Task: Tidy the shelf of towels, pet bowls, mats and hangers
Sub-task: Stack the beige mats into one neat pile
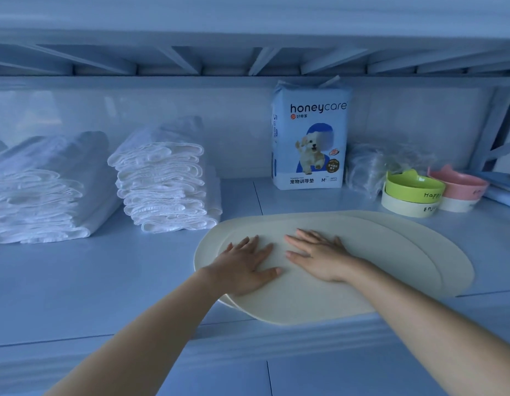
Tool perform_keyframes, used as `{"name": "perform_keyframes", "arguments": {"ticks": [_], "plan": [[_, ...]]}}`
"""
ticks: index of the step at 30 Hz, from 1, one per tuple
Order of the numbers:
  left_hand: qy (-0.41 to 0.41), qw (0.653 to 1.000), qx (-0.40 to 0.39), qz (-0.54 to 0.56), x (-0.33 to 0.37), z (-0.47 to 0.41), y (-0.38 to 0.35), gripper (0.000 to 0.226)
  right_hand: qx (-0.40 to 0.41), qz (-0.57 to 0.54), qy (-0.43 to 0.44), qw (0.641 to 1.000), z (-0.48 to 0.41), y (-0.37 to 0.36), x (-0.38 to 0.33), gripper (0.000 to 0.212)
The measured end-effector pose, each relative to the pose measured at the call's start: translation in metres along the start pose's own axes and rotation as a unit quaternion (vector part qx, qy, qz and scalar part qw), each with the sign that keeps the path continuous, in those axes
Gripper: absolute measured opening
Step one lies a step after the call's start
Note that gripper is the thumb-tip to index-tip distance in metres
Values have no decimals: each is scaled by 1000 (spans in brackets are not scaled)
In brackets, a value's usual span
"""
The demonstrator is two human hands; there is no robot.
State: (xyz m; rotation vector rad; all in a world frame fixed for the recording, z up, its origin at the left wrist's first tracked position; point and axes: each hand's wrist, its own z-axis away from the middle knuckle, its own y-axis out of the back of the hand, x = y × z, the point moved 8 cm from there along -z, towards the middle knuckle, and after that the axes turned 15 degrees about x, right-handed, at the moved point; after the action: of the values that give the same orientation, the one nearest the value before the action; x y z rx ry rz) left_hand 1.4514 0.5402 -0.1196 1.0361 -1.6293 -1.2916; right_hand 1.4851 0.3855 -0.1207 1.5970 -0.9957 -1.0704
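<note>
Cream mats (pixel 391 252) lie fanned unevenly at the near edge of the shelf (pixel 105 281). The left grip (pixel 245 267) and right grip (pixel 319 258) are released, palms pressing flat on top. Towels (pixel 162 184) are stacked far left and bowls (pixel 413 192) nested far right. Squaring the mats seems to be what is left.

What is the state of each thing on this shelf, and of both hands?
Mats: stacked unevenly, overhanging the shelf edge.
Left hand: flat on top mat.
Right hand: flat on top mat.
Towels: folded, two stacks.
Pet pad pack: upright.
Green bowl: on cream bowl.
Pink bowl: on white bowl.
</note>
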Motion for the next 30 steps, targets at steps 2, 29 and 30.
{"name": "perform_keyframes", "arguments": {"ticks": [2,29,30], "plan": [[-8,1000,4,-2,3,-6,-4,73,-1,3,-10,1000,-2,1,12,60],[-5,1000,27,-14,25,-52,-11,71,82,-37,-59,994,-7,17,75,61],[-2,1000,27,-14,25,-52,-11,72,49,-12,-58,997,-6,12,75,65]]}}
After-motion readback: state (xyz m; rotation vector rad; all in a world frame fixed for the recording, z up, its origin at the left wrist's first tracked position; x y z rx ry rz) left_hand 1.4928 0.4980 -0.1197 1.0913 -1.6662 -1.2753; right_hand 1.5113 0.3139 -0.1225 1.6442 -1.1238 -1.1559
